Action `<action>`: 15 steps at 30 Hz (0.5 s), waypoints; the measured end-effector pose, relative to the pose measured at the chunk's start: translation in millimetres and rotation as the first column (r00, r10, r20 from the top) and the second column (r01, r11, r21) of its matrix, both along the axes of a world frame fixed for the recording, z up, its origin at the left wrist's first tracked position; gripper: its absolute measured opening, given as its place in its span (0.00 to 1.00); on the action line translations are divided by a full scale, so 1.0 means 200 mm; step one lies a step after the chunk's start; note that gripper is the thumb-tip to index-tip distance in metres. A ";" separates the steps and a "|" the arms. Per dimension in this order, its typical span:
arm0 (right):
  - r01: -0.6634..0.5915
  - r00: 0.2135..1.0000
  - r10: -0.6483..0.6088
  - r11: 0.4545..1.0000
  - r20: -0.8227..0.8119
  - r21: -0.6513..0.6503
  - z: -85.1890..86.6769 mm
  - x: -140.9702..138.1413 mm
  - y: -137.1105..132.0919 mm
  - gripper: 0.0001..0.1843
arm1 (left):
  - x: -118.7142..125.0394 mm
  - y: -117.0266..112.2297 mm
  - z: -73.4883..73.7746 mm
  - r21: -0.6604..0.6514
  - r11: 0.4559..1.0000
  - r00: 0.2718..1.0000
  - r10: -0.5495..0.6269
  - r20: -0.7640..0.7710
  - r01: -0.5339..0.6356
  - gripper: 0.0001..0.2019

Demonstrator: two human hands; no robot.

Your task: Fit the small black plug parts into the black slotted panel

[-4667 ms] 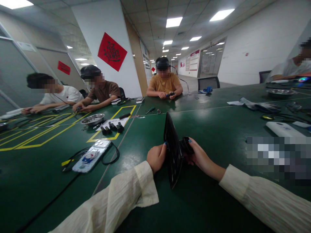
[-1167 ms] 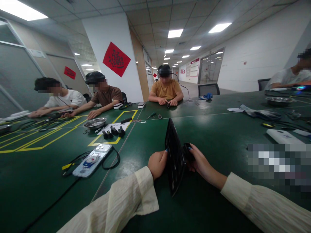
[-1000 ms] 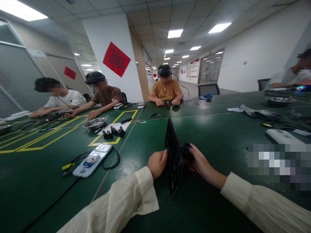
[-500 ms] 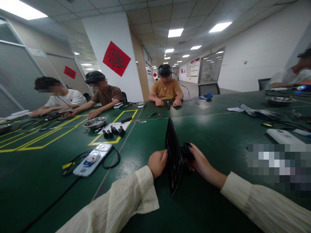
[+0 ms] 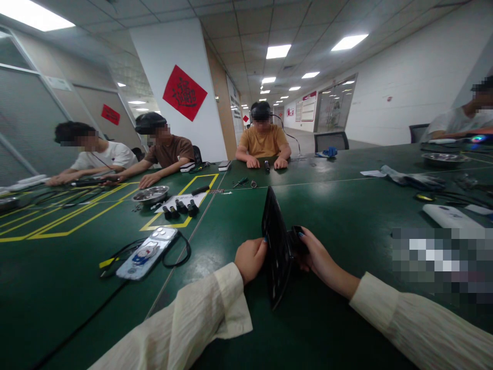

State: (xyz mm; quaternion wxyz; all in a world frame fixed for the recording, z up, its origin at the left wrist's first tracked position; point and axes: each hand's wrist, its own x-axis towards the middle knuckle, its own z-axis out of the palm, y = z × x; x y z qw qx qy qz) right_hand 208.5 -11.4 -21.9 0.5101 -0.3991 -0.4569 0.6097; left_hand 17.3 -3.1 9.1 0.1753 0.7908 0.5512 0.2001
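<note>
Upright and nearly edge-on to me, a glossy black flat panel (image 5: 276, 252) stands over the green table between my two hands. My left hand (image 5: 250, 259) grips its left face, thumb against the surface, the other fingers mostly hidden. On the other side, my right hand (image 5: 314, 254) is closed around a black block-like part (image 5: 296, 237) that sits against the panel's back. Whether the block is fixed to the panel I cannot tell. Both thumbnails look blue.
Left of my hands lie a phone (image 5: 148, 254) and a black cable (image 5: 92, 313). Beyond are several black cylindrical parts (image 5: 180, 207) and a metal bowl (image 5: 150, 195). A person (image 5: 263, 136) sits opposite, others at both sides. Grey gloves (image 5: 410, 179) and a white device (image 5: 450, 216) lie right.
My hands and the black panel have not visibly moved. At the far left, a co-worker's hands and the dark thing in them have shifted slightly.
</note>
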 end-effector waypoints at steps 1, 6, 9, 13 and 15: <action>0.000 1.000 0.000 1.000 -0.003 0.003 -0.01 0.00 0.00 0.23 | 0.00 0.00 0.00 -0.001 1.000 1.000 -0.006 -0.006 0.006 0.20; -0.012 1.000 0.012 1.000 -0.018 -0.012 -0.03 0.01 0.02 0.23 | 0.00 0.00 0.00 0.023 1.000 1.000 0.006 -0.001 -0.006 0.24; -0.010 1.000 0.010 1.000 -0.004 -0.022 -0.03 0.01 0.02 0.23 | 0.00 0.00 -0.01 0.016 1.000 1.000 0.023 0.005 -0.023 0.26; -0.005 1.000 0.005 1.000 0.010 -0.013 -0.01 0.00 0.01 0.22 | 0.00 0.00 0.01 0.001 1.000 1.000 -0.010 0.003 0.010 0.22; -0.002 1.000 0.002 1.000 0.012 -0.019 0.01 0.00 0.00 0.23 | 0.00 -0.01 0.01 -0.001 1.000 1.000 -0.016 -0.013 0.016 0.19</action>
